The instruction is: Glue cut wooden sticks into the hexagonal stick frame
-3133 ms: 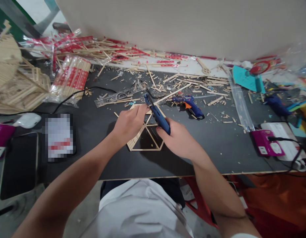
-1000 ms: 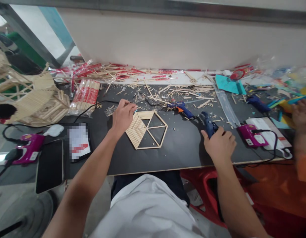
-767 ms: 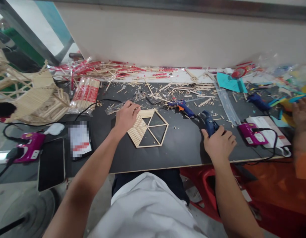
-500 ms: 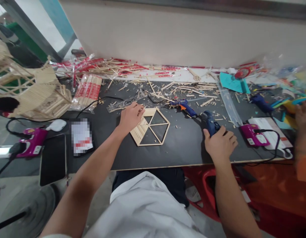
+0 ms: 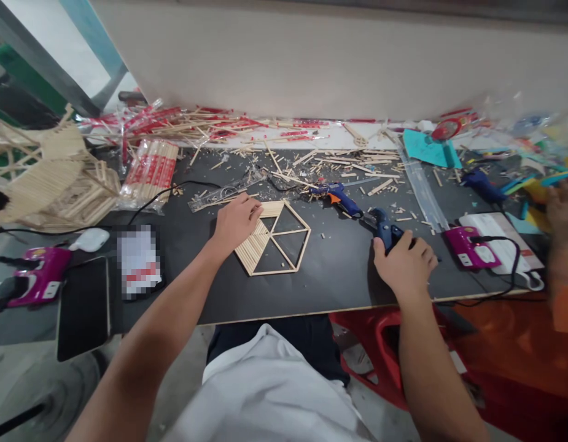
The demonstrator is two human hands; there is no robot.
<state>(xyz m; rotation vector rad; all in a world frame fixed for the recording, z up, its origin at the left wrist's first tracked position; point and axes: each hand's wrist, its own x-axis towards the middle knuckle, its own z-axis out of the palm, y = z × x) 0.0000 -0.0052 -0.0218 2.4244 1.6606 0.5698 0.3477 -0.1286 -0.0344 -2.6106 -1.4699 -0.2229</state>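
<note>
A hexagonal frame of thin wooden sticks (image 5: 290, 270) lies flat on the dark tabletop, with spokes meeting in its middle. Sticks laid side by side fill its left sections; the right ones are open. My left hand (image 5: 237, 224) rests over the frame's upper left, fingers bent down onto the sticks; what lies under the fingertips is hidden. At the right, my right hand (image 5: 406, 264) is closed around a dark blue hand tool (image 5: 382, 226) with a greyish head, whose exact kind I cannot make out. Just beyond it lies a blue glue gun (image 5: 343, 199) with an orange trigger.
Stick scraps (image 5: 357, 162) litter the table's back. Bagged sticks (image 5: 150, 169) and a stick-built model (image 5: 58, 178) stand left, near two phones (image 5: 83, 307) (image 5: 139, 261) and a purple power adapter (image 5: 42, 276). Another adapter (image 5: 470, 248) and another person's hand (image 5: 564, 202) are at right.
The view has shifted slightly, so the table things sit a little further left. Both hands keep nearly the same places on the frame and the blue tool.
</note>
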